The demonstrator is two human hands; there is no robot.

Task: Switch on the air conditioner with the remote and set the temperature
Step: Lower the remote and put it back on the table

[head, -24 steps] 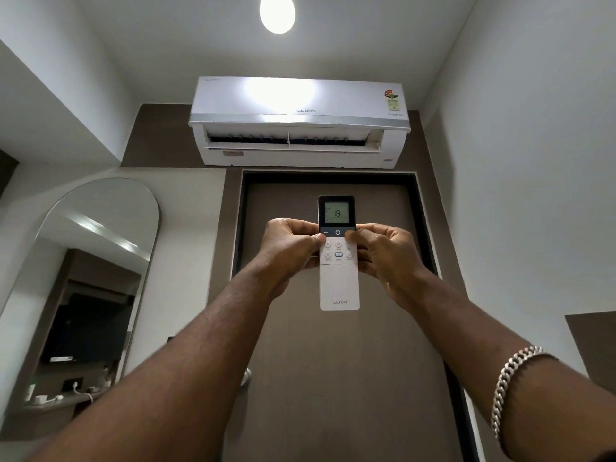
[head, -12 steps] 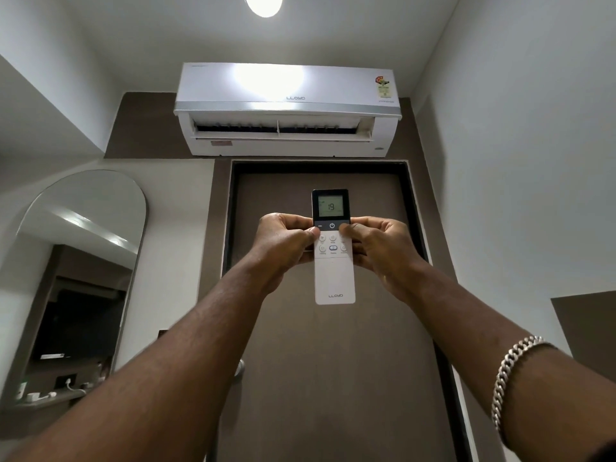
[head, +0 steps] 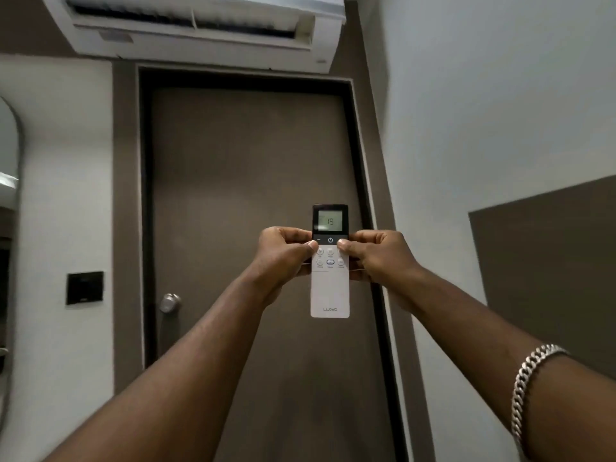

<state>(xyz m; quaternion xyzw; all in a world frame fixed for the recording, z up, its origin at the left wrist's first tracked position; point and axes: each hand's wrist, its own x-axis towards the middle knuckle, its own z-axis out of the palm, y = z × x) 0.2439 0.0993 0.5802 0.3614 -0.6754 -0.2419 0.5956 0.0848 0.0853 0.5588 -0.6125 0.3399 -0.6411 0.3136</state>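
Both hands, left (head: 283, 253) and right (head: 376, 255), clamp the remote (head: 330, 288) held up before the door (head: 250, 195), below the AC (head: 200, 25). Display reads 19 (flap looks open). Press by thumb, keep remote aimed upward.

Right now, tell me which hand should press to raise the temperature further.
Probably the right hand: its thumb already rests at the remote's upper right corner beside the power button, likely the plus key. The left hand's thumb sits by the minus mark.
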